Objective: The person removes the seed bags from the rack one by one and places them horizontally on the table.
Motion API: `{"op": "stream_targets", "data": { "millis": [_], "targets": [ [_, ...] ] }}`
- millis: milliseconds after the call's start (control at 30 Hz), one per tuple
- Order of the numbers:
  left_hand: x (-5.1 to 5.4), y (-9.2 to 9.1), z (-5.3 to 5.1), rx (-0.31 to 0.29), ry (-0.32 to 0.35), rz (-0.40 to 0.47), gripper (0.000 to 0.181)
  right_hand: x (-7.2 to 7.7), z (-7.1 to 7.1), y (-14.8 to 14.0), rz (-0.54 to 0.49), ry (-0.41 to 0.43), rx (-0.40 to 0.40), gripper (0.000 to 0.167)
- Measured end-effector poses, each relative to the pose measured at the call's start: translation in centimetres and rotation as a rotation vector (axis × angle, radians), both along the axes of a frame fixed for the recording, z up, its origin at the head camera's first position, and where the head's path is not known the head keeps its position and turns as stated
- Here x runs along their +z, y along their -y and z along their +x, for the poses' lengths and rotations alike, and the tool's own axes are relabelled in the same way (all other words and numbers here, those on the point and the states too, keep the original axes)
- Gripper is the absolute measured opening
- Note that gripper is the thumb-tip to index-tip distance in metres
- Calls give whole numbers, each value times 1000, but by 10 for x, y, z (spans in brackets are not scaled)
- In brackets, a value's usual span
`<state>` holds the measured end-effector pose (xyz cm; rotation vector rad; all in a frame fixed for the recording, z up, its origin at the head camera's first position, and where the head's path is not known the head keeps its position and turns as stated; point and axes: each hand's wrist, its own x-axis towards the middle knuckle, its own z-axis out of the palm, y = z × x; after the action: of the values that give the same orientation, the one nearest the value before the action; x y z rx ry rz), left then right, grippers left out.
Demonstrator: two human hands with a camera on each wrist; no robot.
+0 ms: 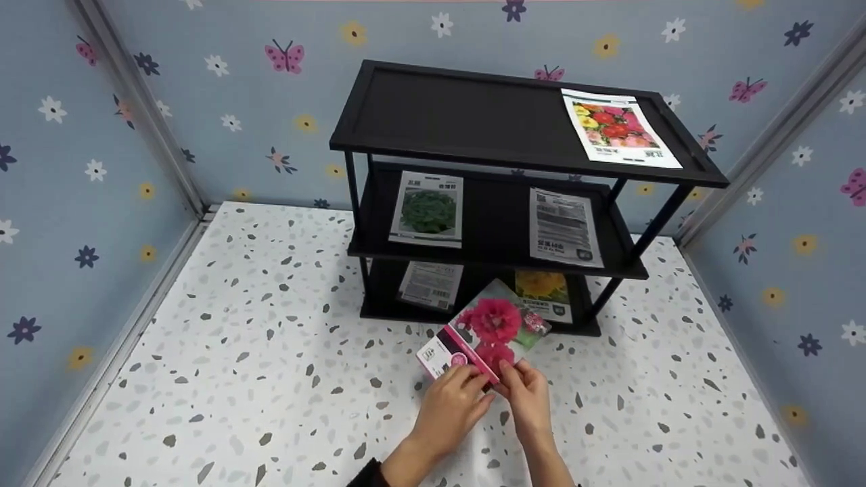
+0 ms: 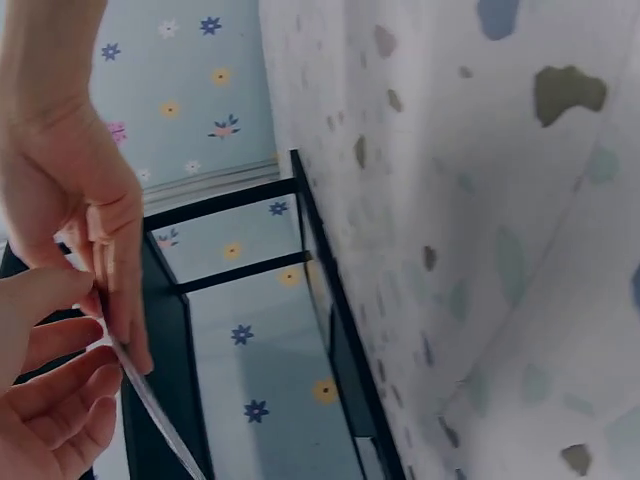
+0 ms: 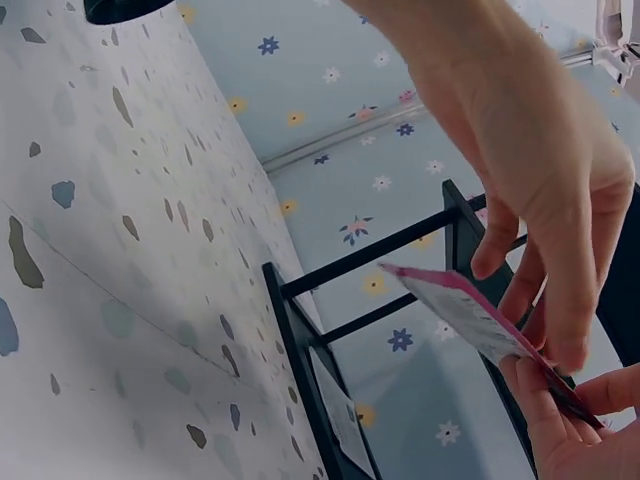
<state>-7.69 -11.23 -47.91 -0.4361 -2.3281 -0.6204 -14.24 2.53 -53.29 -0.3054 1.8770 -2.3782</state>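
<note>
- Both hands pinch the near edge of one thin packet: the left hand [image 1: 450,407] curls its fingers over the white-and-pink end, and the right hand [image 1: 529,399] lays its thumb on the printed face beside them.
- The held pink-flower packet [image 1: 496,319] is tilted in front of the lowest tier of a black three-tier shelf [image 1: 460,101]; in the head view it overlaps part of that tier. The left wrist view shows it nearly edge-on.
- On the lowest tier, a grey text-printed packet [image 1: 433,283] lies at left and a yellow-flower packet [image 1: 544,291] at right, its left side partly hidden.
- The middle tier bears a green-leaf packet [image 1: 428,211] at left and a second grey packet [image 1: 563,226] at right.
- On top, near the right end, lies a mixed-flower packet [image 1: 617,128].
- The shelf stands on a speckled white surface [image 1: 270,352], before a blue wall [image 1: 250,101] printed with flowers and butterflies.
</note>
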Motion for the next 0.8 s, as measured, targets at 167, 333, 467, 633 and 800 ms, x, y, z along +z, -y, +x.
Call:
{"op": "stream_targets", "data": {
  "millis": [167,333,467,633,800],
  "targets": [
    [13,14,-6,11,57,154,22,-28,-15,-13,-26,-10,47,27],
    [15,31,-13,115,117,297,30,-55,-27,-17,-46,75,12,33],
    [11,40,-15,158,215,393,39,-56,-29,-21,-68,114,22,37],
    [3,42,-13,161,297,455,42,-55,-30,-25,-39,102,71,36],
    [-5,42,-12,120,253,519,27,-32,-24,-24,-14,9,130,29]
  ]
}}
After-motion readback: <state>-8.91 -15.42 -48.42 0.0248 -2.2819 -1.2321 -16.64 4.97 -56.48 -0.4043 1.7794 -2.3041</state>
